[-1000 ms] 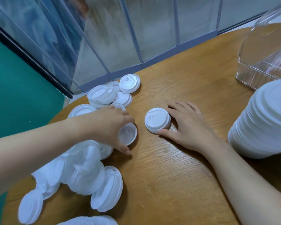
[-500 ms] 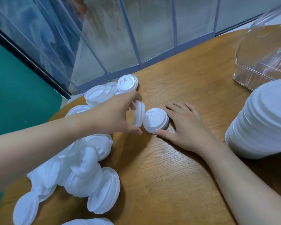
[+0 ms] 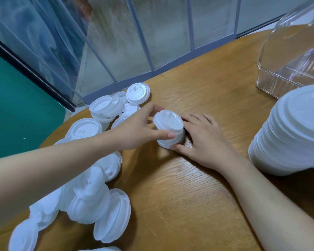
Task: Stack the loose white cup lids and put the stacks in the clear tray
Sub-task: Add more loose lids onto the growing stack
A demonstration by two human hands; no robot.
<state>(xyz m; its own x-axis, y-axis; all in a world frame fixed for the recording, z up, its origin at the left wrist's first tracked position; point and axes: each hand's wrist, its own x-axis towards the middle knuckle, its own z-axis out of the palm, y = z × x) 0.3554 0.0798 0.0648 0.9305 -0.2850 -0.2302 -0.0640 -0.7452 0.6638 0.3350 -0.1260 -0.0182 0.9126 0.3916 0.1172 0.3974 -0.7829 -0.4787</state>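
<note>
A short stack of white lids [image 3: 169,128] stands mid-table. My left hand [image 3: 138,129] pinches its top lid between thumb and fingers from the left. My right hand [image 3: 201,140] cups the base of the stack from the right, thumb at the front. Several loose white lids [image 3: 91,187] lie heaped at the left, with more lids [image 3: 105,107] near the table's back edge. The clear tray [image 3: 272,84] sits at the far right. A tall stack of lids [image 3: 290,133] rises at the right edge, in front of the tray.
The round wooden table [image 3: 179,187] ends at the left and back, close to a glass partition [image 3: 116,42] and green floor. A clear dome-shaped lid [image 3: 297,33] stands over the tray.
My left hand lifted a lid from the loose pile, carried it right and set it on the lid beside my right hand. My right hand stayed beside that lid.
</note>
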